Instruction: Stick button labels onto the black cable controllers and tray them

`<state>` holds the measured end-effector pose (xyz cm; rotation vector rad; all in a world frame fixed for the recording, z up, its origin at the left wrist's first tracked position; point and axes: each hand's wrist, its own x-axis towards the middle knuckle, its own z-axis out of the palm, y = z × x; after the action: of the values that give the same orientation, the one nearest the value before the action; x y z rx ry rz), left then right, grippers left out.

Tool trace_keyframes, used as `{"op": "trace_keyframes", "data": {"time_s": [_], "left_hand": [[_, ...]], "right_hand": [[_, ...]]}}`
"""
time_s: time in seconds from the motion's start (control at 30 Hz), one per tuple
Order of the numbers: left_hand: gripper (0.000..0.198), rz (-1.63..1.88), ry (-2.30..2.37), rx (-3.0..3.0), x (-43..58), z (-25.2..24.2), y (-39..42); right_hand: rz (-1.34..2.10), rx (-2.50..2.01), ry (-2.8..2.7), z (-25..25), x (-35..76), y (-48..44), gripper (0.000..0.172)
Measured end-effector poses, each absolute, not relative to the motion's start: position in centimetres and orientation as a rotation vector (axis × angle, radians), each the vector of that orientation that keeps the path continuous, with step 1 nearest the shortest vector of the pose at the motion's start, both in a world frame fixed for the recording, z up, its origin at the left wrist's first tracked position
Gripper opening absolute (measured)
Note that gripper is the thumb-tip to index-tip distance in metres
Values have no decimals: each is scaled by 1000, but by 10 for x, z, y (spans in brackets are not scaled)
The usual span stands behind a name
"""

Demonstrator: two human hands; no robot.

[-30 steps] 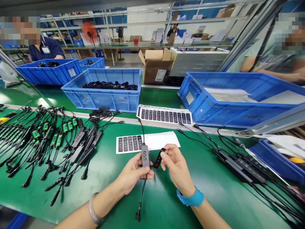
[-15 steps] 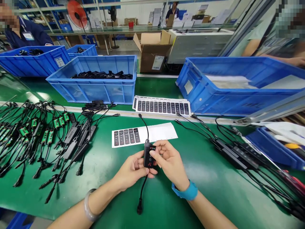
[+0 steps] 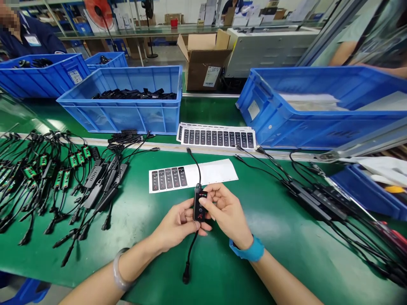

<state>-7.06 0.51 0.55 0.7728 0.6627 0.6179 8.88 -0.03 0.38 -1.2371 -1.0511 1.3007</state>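
A small black control box (image 3: 199,212) with a cable at each end is held upright over the green table. My left hand (image 3: 175,226) grips its left side and lower end, fingers closed round it. With thumb and fingers pinched at its upper right, my right hand (image 3: 224,212) holds a black label (image 3: 202,195) against the box's face. Just beyond lies a white label sheet (image 3: 210,174), its left part carrying several black labels and its right part bare.
Cabled circuit boards (image 3: 65,180) and grey housings (image 3: 95,182) cover the left side. Finished-looking cabled boxes (image 3: 305,199) lie right. Behind are more label sheets (image 3: 219,137), a blue bin of black parts (image 3: 121,116) and another blue bin (image 3: 318,127). People stand behind at both sides.
The black label now sits straighter along the box's face, where its upper end stuck out to the right before. Both hands keep their grip; the whole view has shifted slightly.
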Motion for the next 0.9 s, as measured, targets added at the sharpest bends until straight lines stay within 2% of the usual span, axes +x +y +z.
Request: {"op": "trace_keyframes", "data": {"time_s": [0.9], "left_hand": [[51,612,733,854,-68,6,3]], "right_hand": [[1125,-1334,-1157,-4,86,-3,19]]}}
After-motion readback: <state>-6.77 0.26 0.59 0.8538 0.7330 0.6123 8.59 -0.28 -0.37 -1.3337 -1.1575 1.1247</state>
